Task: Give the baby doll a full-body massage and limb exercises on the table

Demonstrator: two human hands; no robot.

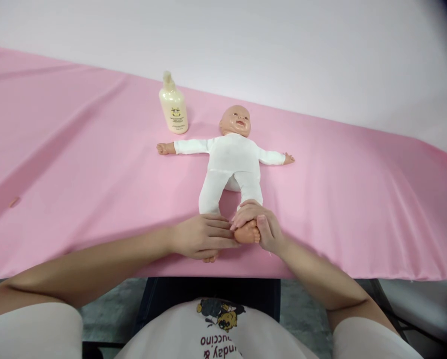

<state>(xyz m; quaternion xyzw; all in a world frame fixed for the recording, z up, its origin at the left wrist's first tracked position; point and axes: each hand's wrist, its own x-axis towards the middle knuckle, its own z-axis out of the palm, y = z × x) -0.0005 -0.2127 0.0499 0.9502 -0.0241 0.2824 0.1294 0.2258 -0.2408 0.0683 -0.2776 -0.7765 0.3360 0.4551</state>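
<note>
A baby doll in a white bodysuit lies on its back on the pink sheet, arms spread, head pointing away from me. My right hand is wrapped around the doll's bare foot near the front edge. My left hand lies flat over the doll's other foot, with its fingertips reaching the foot that my right hand holds. Only a toe tip of that covered foot shows below my left hand.
A cream pump bottle stands upright behind the doll's outstretched arm, left of its head. A small tan scrap lies far left on the sheet. The table's front edge runs just under my wrists.
</note>
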